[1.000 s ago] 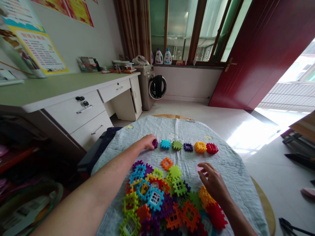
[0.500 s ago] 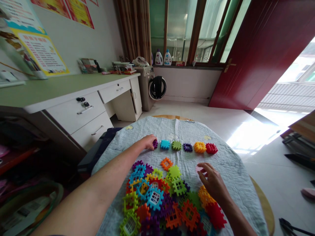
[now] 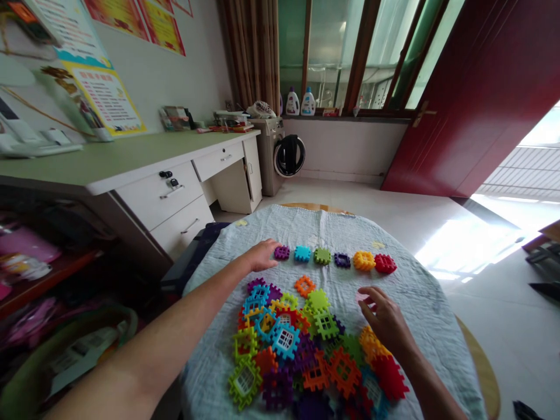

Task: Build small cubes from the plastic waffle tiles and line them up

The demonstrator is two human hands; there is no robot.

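Observation:
My left hand is at the left end of a row of small block stacks, its fingertips at the edge of a purple piece. Rightward in that row lie a light blue piece, a green one, a dark purple one, a yellow stack and a red stack. My right hand hovers over the cloth with bent, parted fingers and nothing visible between them. An orange square frame lies above a pile of mixed interlocking pieces.
The round table wears a pale blue cloth. A green-topped desk with white drawers stands at the left. Behind are a washing machine with its door open and a red door at the right.
My left fingers have loosened from the purple piece, which now shows more fully. The whole view has shifted slightly, moving the scene to the right. My right hand keeps nearly the same pose.

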